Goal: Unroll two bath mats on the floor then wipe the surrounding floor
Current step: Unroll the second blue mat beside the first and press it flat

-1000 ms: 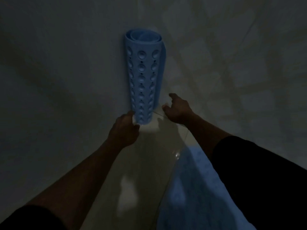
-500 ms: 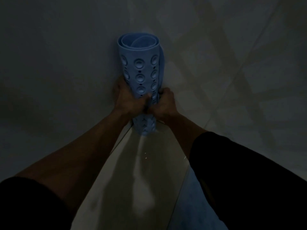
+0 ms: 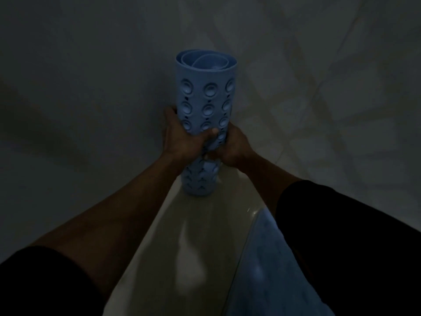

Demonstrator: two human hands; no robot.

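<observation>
In the corner where two dim walls meet, above a pale strip of floor (image 3: 200, 236), a rolled blue rubber mat (image 3: 206, 96) stands upright with both hands around its lower half. The left hand (image 3: 182, 139) wraps it from the left, thumb pressed across the front; the right hand (image 3: 232, 145) closes on it from the right, so both sets of fingers are clenched on the roll. Its bottom end sits at the far edge of the floor strip, though whether it touches or hangs just clear I cannot tell. Suction cups cover the outer face, and the top shows loose inner coils. A second blue mat (image 3: 268, 270) lies at the near right edge of the strip, partly under the right sleeve (image 3: 341, 236).

The squeeze has already dented the roll, so it could buckle or slip down through the hands. The loose coils might spring open early, and the light is poor for judging where it lands.
</observation>
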